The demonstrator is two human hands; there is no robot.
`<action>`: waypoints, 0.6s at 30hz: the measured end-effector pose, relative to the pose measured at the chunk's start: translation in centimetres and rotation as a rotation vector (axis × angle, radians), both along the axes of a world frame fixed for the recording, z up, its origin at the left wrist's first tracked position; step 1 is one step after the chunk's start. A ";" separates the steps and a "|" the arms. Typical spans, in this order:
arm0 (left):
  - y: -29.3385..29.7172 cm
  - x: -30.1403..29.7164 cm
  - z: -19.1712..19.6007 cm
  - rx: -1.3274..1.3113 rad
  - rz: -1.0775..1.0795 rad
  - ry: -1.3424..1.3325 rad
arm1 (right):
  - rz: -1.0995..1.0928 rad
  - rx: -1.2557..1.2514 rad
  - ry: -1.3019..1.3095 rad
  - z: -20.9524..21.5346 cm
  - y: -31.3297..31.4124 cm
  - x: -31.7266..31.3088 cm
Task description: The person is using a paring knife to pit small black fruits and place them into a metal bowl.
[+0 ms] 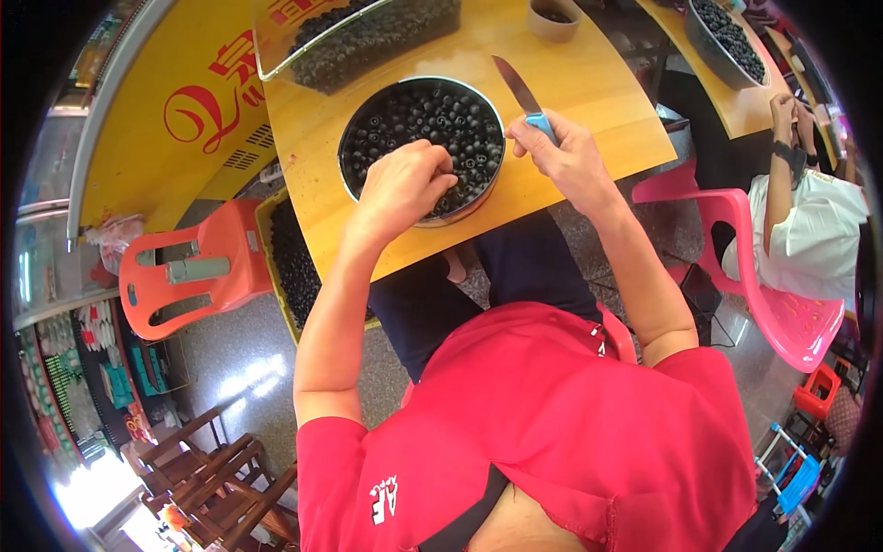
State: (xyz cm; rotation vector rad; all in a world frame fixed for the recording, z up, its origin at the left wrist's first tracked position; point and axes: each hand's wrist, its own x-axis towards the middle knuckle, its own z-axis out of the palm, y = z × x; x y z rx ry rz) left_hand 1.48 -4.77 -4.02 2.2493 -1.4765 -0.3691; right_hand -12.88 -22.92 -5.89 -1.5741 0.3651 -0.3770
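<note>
While left hand (405, 184) is lying curled over dark fruits (432, 112) in bowl (475, 205), right hand (566, 161) is gripping knife (529, 103) by blue handle, blade pointing away from body. Bowl is sitting on desk (593, 120) near edge, tub (377, 55) standing just beyond. Left fingertips are partly hiding; cannot tell whether that grip is closing on fruit. Step in hand seemingly being picking one out; next move probably calling for firm pinch, knife being held clear.

1 knife (523, 93), 1 round basin (464, 211), 1 cup (553, 29), 1 crate (265, 212), apparently at least 2 tables (607, 110).
</note>
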 end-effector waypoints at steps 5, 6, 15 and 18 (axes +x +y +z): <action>0.5 -0.3 0.4 0.086 0.002 -0.087 | 0.015 0.045 -0.015 0.8 0.5 0.2; 0.5 -0.3 0.6 0.086 0.004 -0.090 | 0.021 0.063 -0.016 1.1 0.6 0.3; 1.3 -1.3 1.0 -0.550 0.154 0.772 | 0.097 0.118 -0.114 1.6 3.8 2.2; 1.2 -2.2 1.1 -0.618 0.184 0.729 | 0.112 0.065 -0.097 2.5 3.9 2.2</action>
